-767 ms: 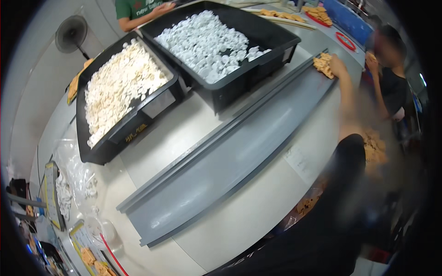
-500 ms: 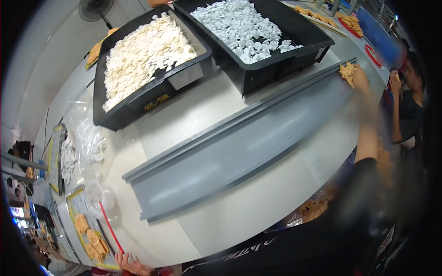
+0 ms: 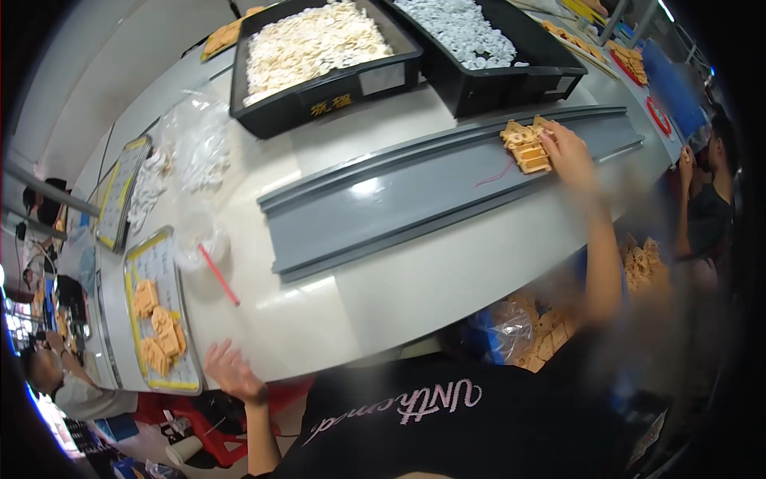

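Observation:
My right hand (image 3: 570, 153) is closed on the edge of a tan plastic piece (image 3: 527, 146), an openwork part with compartments. The piece is at the right part of a long grey channel tray (image 3: 399, 185), whose rims run along both long sides. A thin reddish line (image 3: 496, 174) shows on the tray beside the piece. My left hand (image 3: 231, 369) is open and slightly blurred at the table's front edge, holding nothing. Beyond its fingers, a red stick (image 3: 218, 274) leans out of a clear plastic cup (image 3: 203, 243).
Black bins hold cream pieces (image 3: 315, 52) and pale-grey pieces (image 3: 459, 32) at the back. On the left, a yellow-edged tray (image 3: 190, 382) carries several tan pieces; a clear bag (image 3: 195, 136) lies behind. More tan parts (image 3: 546, 335) sit below the table edge. A person (image 3: 706, 191) is at far right.
My right hand has brought the tan piece leftward along the grey tray from its far right end. My left hand, earlier at the red stick's lower end, is now apart from it. The view has shifted.

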{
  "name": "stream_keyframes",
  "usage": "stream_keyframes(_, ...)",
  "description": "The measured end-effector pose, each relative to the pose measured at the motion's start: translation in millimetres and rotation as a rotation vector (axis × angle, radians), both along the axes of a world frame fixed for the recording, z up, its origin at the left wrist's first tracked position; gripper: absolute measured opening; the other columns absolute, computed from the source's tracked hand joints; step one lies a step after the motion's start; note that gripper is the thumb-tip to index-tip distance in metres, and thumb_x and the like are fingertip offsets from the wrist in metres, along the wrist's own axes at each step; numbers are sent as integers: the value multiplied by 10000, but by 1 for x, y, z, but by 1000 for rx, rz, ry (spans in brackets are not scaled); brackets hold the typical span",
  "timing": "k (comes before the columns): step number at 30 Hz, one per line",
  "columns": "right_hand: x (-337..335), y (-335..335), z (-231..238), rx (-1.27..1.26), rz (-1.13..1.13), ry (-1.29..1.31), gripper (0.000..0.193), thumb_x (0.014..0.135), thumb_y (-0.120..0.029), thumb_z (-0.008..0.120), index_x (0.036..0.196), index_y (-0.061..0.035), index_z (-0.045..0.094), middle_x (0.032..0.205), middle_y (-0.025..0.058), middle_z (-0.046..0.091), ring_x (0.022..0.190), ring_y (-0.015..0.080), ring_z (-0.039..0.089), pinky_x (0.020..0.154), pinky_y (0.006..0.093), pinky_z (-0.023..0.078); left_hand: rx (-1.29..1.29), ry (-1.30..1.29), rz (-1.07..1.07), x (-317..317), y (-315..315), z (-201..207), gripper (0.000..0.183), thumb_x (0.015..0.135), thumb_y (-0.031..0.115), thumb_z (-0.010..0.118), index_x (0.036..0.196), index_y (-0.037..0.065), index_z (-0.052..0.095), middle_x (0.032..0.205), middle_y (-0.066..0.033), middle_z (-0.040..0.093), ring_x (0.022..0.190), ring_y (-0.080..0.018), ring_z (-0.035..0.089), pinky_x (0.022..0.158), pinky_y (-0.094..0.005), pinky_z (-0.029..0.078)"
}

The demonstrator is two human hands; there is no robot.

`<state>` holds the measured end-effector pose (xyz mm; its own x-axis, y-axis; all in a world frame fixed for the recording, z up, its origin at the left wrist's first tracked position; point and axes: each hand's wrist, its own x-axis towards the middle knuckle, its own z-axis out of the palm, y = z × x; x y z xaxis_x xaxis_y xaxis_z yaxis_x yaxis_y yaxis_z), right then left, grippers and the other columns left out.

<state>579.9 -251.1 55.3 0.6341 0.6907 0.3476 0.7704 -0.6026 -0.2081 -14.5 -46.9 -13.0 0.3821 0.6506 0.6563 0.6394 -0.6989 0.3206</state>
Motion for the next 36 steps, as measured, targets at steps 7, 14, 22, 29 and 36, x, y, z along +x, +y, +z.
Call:
stream_keyframes(7, -122, 68, 14, -107, 242, -25, 259, 925, -249, 533, 1051, -44, 626, 1001, 129, 642, 954, 304, 583, 827, 397, 425, -43, 3, -90, 6, -6, 8, 149, 818, 108, 481, 790, -6, 573, 986, -168, 623, 1045, -376, 523, 935, -455, 394)
stream_keyframes(14, -201, 124, 16, -86, 479, -23, 202, 895, -212, 575, 1008, -57, 641, 931, 123, 632, 881, 303, 592, 767, 410, 454, -76, -79, -114, 3, -4, 7, 108, 793, 74, 498, 776, 8, 582, 931, -146, 636, 991, -354, 550, 896, -436, 424)
stream_keyframes(22, -258, 211, 46, 15, 774, 50, 167, 876, -131, 594, 1011, -35, 621, 935, 120, 597, 869, 311, 587, 749, 401, 473, -99, -174, -148, -1, -1, 3, 91, 729, 20, 518, 785, 20, 591, 925, -128, 645, 931, -335, 579, 838, -410, 466)
stream_keyframes(29, -283, 395, -7, -153, 1028, -57, 303, 870, -186, 593, 1167, -123, 585, 1104, 131, 594, 1000, 308, 603, 813, 416, 493, -86, -224, -150, 0, 2, 3, 113, 704, 28, 522, 790, 15, 595, 880, -127, 651, 854, -324, 601, 772, -399, 495)
stream_keyframes(36, -291, 446, -30, -215, 1044, -64, 271, 818, -187, 639, 1082, -130, 643, 1030, 130, 648, 927, 320, 639, 815, 421, 493, -90, -274, -148, -3, 0, -1, 110, 703, 61, 525, 756, 14, 610, 832, -117, 660, 800, -313, 613, 741, -389, 508)
